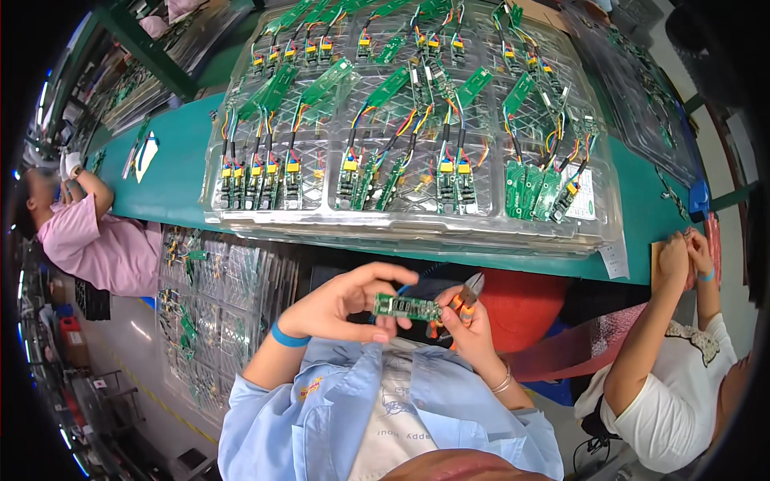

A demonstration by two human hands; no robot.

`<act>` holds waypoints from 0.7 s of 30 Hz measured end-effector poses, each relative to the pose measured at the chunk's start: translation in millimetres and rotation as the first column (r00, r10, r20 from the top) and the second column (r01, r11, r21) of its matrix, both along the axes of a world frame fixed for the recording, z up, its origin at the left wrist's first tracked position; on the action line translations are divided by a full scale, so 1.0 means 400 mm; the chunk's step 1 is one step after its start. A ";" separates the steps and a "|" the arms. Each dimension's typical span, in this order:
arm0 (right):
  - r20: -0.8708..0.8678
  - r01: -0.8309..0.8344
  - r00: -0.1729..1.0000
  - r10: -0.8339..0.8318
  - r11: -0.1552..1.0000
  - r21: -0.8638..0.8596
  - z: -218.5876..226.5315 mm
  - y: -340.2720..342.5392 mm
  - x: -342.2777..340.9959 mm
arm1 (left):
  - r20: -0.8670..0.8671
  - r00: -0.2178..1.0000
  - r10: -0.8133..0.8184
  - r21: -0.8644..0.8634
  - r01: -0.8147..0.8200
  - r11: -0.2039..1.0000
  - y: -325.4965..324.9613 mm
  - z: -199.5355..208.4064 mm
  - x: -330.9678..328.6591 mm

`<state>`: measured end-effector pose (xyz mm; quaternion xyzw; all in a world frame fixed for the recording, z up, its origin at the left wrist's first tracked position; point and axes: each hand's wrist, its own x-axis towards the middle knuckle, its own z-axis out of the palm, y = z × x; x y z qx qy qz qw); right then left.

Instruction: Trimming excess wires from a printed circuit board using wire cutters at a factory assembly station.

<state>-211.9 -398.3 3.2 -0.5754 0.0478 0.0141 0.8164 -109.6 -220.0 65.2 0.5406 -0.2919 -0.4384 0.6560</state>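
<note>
In front of my chest is a small green circuit board [407, 308] with dark components, lying level between my hands. My left hand [341, 305], with a blue band at the wrist, curls around the board's left end; some fingertips show under its lower edge while the index finger stretches out above. At the right end, the thumb of my right hand [475, 333] presses by the board. That same hand grips diagonal cutters [465, 300] with orange handles, their metal jaws pointing up and away from the board. The fingers behind the board are partly hidden.
Ahead, a stack of clear plastic trays [401, 220] on the green bench [180, 180] carries several wired circuit boards [289, 180]. More trays [220, 313] stand lower left. A person in pink [100, 240] works at left, another in white [670, 385] at right. A red stool [525, 313] is below the bench.
</note>
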 end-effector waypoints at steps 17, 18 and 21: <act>0.266 0.112 0.957 -0.116 0.993 0.030 0.077 0.073 0.084 | -0.312 0.748 0.586 -0.285 -0.662 0.693 -0.066 -0.012 -0.040; 0.256 0.113 0.960 -0.117 0.993 0.030 0.078 0.073 0.084 | -0.319 0.745 0.586 -0.277 -0.665 0.694 -0.065 -0.009 -0.037; 0.185 0.060 0.980 -0.074 0.995 0.080 0.082 0.073 0.081 | -0.367 0.729 0.578 -0.264 -0.677 0.687 -0.061 -0.005 -0.036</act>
